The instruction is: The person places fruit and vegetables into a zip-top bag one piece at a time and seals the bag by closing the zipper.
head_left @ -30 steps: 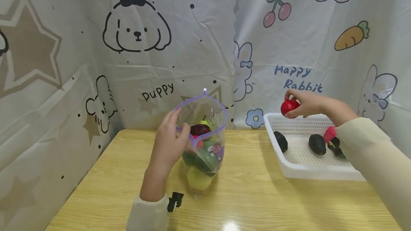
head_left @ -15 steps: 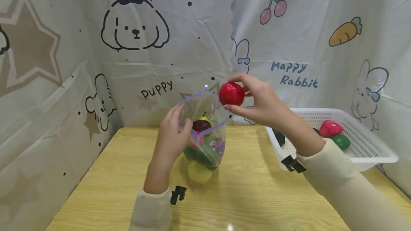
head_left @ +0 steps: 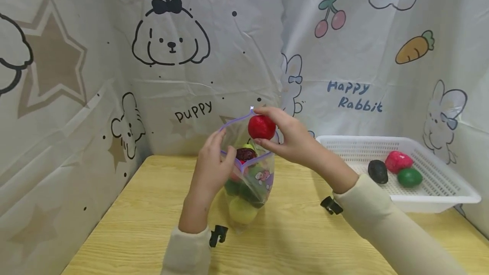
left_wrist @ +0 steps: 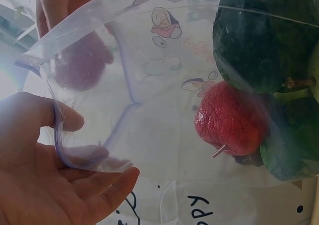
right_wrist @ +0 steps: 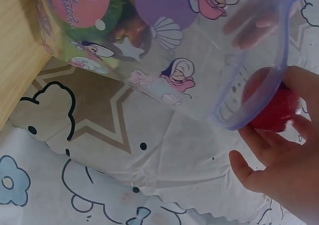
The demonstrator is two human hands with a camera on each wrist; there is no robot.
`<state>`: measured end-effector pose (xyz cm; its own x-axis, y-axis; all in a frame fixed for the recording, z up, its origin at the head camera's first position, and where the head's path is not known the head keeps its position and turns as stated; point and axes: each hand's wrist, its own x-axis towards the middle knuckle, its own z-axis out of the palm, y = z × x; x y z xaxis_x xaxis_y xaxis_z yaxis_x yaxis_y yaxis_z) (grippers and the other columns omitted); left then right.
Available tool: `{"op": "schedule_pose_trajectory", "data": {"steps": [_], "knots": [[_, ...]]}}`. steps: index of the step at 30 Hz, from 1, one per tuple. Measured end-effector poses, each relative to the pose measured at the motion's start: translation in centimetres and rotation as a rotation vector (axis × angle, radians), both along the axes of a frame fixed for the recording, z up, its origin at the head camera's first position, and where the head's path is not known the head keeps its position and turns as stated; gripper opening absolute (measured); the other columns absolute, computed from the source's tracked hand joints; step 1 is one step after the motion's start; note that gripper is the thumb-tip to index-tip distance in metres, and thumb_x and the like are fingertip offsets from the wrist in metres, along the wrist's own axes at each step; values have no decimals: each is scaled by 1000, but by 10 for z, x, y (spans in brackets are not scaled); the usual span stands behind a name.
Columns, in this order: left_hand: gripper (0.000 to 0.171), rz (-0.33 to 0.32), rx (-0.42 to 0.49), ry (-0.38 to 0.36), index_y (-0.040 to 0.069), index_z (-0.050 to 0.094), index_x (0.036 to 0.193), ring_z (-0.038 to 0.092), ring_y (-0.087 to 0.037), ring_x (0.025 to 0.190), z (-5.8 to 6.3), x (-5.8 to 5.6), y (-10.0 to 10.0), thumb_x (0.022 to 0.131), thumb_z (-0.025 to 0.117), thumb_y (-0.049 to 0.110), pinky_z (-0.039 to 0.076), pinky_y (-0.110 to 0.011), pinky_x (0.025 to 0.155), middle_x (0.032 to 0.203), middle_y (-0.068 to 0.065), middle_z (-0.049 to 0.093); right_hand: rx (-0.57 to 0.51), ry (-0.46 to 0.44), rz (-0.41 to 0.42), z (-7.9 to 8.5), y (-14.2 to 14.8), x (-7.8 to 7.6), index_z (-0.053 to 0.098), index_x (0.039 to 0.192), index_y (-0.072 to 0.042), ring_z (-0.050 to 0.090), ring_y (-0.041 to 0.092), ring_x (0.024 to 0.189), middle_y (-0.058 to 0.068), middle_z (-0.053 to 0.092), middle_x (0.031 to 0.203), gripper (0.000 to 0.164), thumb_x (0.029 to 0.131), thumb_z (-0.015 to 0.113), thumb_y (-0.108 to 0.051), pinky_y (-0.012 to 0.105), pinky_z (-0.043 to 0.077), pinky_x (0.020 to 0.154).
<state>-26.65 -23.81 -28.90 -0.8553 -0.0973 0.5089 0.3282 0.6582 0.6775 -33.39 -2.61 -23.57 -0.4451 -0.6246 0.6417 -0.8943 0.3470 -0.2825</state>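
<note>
A clear zip bag (head_left: 266,166) with a purple rim stands upright on the table, mouth up. Inside it are several fruits: a yellow one (head_left: 242,210) at the bottom, dark green ones (left_wrist: 266,40), a wrinkled red one with a stem (left_wrist: 230,117) and a dark red one near the top. My left hand (head_left: 212,164) holds the bag's rim on the left, thumb and fingers on either side of the mouth. At the opening, my right hand (head_left: 296,141) grips a round red fruit (head_left: 261,127) between thumb and fingers; the purple rim overlaps it in the right wrist view (right_wrist: 269,105).
To the right sits a white plastic basket (head_left: 431,200) with a dark avocado (head_left: 378,171), a pinkish-red fruit (head_left: 398,161) and a green fruit (head_left: 410,178). Printed cloth (head_left: 214,46) hangs behind and beside the wooden table (head_left: 290,241).
My right hand has carried the red fruit from over the basket leftward to the bag's mouth, lowering it slightly at the end. My left hand keeps hold of the rim.
</note>
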Motion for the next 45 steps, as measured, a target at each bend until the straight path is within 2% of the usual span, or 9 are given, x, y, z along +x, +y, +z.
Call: {"op": "schedule_pose_trajectory", "data": {"steps": [6, 14, 18, 21, 27, 33, 40, 42, 45], "knots": [[57, -1, 2, -2, -3, 43, 151, 56, -35, 122, 2, 0, 2, 100, 51, 22, 39, -53, 114, 156, -19, 41, -27, 18, 6, -5, 4, -1, 54, 140, 1, 60, 33, 120, 17, 53, 144, 55, 91, 76, -12, 46, 50, 103], [58, -17, 12, -8, -1, 41, 153, 49, -37, 132, 6, 0, 1, 100, 50, 21, 34, -50, 117, 159, -19, 38, 1, -75, -155, -8, 10, -1, 68, 115, 0, 53, 40, 126, 24, 54, 134, 22, 97, 67, -13, 54, 43, 108], [58, -48, 48, -11, 1, 42, 153, 62, -28, 85, 5, -1, 1, 97, 52, 16, 56, -39, 85, 158, -16, 40, 27, -185, -255, -9, 13, -3, 69, 112, 1, 62, 35, 109, 21, 62, 120, 22, 99, 64, -16, 48, 53, 92], [60, -117, 117, -20, 4, 44, 153, 45, -16, 58, 4, -1, 3, 94, 54, 9, 45, -26, 54, 156, -12, 45, 56, -310, -299, -6, 13, -4, 71, 115, 2, 64, 23, 79, 15, 69, 99, 26, 95, 64, -13, 36, 54, 70], [59, -250, 234, -135, 13, 46, 154, 39, -14, 52, 2, 1, 6, 95, 51, 11, 40, -22, 48, 151, -9, 51, 72, -586, -213, 7, -1, 0, 61, 134, 7, 42, 9, 49, -1, 55, 56, 52, 82, 64, 1, 23, 39, 47], [56, -215, 233, -185, 15, 43, 155, 58, -26, 89, 2, 2, 0, 99, 44, 16, 42, -29, 59, 156, -7, 44, -27, -686, -117, 17, -15, 12, 59, 137, 7, 55, 13, 56, 11, 67, 74, 55, 83, 65, 5, 25, 52, 55], [60, -20, 259, -141, 14, 40, 156, 48, -27, 129, 9, 8, -12, 97, 46, 18, 46, -41, 83, 161, -3, 38, -121, -715, -158, 20, -7, 11, 61, 135, 7, 54, 10, 58, 21, 66, 129, 51, 83, 62, 6, 21, 47, 54], [59, -20, 259, -131, 12, 40, 156, 39, -27, 142, 10, 9, -12, 98, 46, 18, 42, -44, 94, 161, -4, 37, -132, -709, -170, 19, -4, 10, 62, 134, 5, 53, 10, 55, 20, 70, 122, 50, 84, 63, 5, 21, 44, 52], [59, -37, 236, -130, 10, 41, 155, 47, -28, 131, 10, 7, -12, 97, 47, 19, 45, -46, 93, 160, -6, 39, -122, -667, -182, 15, -1, 7, 64, 133, 3, 52, 11, 53, 16, 73, 94, 48, 85, 64, 2, 22, 42, 49]]}}
